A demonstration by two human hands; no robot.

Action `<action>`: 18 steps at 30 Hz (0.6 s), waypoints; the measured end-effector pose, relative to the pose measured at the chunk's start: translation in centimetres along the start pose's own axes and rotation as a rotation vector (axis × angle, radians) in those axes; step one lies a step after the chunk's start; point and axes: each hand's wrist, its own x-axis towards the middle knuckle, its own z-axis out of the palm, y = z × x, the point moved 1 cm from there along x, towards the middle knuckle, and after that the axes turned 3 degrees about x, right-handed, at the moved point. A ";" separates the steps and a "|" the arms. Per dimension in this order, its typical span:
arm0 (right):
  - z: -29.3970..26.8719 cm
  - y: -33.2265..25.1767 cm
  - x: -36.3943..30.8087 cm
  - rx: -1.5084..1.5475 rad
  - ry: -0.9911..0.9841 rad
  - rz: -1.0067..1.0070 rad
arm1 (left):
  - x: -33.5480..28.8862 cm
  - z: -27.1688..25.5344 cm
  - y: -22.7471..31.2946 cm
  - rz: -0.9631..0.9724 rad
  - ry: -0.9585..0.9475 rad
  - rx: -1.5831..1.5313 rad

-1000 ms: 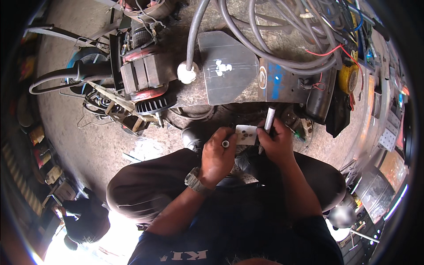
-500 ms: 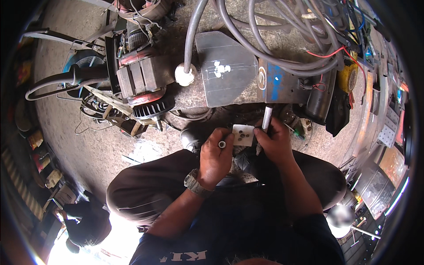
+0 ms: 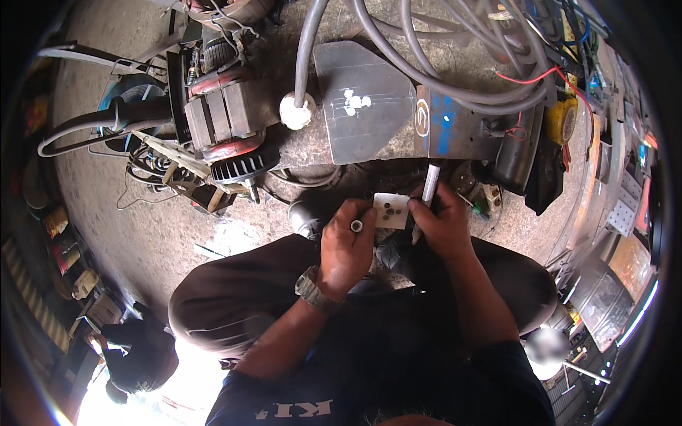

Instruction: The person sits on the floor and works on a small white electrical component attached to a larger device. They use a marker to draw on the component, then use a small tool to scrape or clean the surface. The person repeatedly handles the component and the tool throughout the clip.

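Between my two hands is a small white square card (image 3: 381,222) with several round dark spots or holes. My left hand (image 3: 343,248) pinches its left edge and also holds a pale round cap (image 3: 356,226), hollow end up. The right hand (image 3: 446,226) is closed round a silver-white marker pen (image 3: 430,183), its tip pointing down toward my lap. That hand's thumb rests at the card's right edge. Ahead on the bench lies a dark grey metal plate (image 3: 366,138), carrying a cluster of white dots and thin scribed lines.
A chop saw-like machine (image 3: 231,117) stands at the left. Thick grey cables (image 3: 408,42) loop over the bench's far right, above a metal block (image 3: 455,128) with blue marks. A person (image 3: 142,358) is at the lower left.
The head view has shifted slightly. The card is tilted a little differently, and both hands keep their hold on it.
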 end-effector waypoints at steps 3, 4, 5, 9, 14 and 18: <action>0.1 -0.1 0.0 0.008 -0.001 -0.033 | 0.0 0.2 -0.2 -0.005 0.019 -0.012; 0.0 -0.1 0.0 0.011 -0.003 -0.039 | 0.0 0.3 -0.4 -0.005 0.028 -0.030; 0.1 -0.1 0.0 0.015 -0.005 -0.045 | 0.0 0.4 -0.7 -0.004 0.037 -0.047; 0.2 -0.4 -0.1 -0.026 0.035 -0.128 | 0.0 0.1 -0.6 -0.022 0.020 -0.043; 0.4 -0.2 -0.2 0.026 0.132 -0.230 | 0.4 -0.3 -0.6 -0.081 0.047 -0.255; 0.0 0.8 -0.2 0.040 0.012 -0.144 | 0.7 -1.1 -0.4 -0.083 0.052 -0.312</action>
